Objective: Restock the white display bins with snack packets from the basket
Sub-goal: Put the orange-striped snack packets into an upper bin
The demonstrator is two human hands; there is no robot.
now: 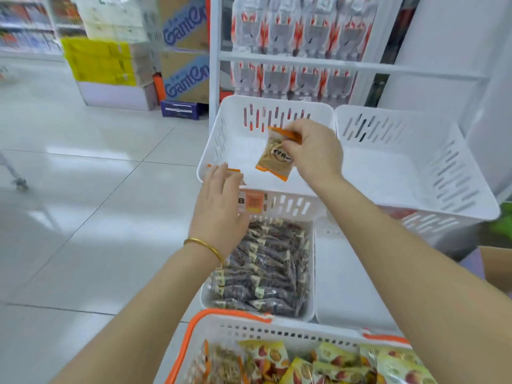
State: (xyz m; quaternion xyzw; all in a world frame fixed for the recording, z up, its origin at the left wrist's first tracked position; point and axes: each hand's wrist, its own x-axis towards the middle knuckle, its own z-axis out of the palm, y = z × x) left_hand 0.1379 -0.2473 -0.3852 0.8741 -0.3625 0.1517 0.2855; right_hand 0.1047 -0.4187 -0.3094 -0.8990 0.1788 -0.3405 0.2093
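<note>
Orange-edged packet (274,159), tilted, above white bin (277,100)

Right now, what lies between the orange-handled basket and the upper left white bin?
Head view: a lower white bin full of dark snack packets lies between the basket and the upper bin.

A: R hand (313,151) just off centre toward 2, we see it pinching a tan packet (274,159) over the white bin (219,139).
B: Yep. L hand (219,200) toward 9, at that bin's front rim, gripping a second packet (231,170); only its orange edge shows to us.
A: Toward 6 we've got the lower bin (205,297) w/ dark packets (266,273), then the basket (277,328) w/ yellow packets (332,364).
</note>
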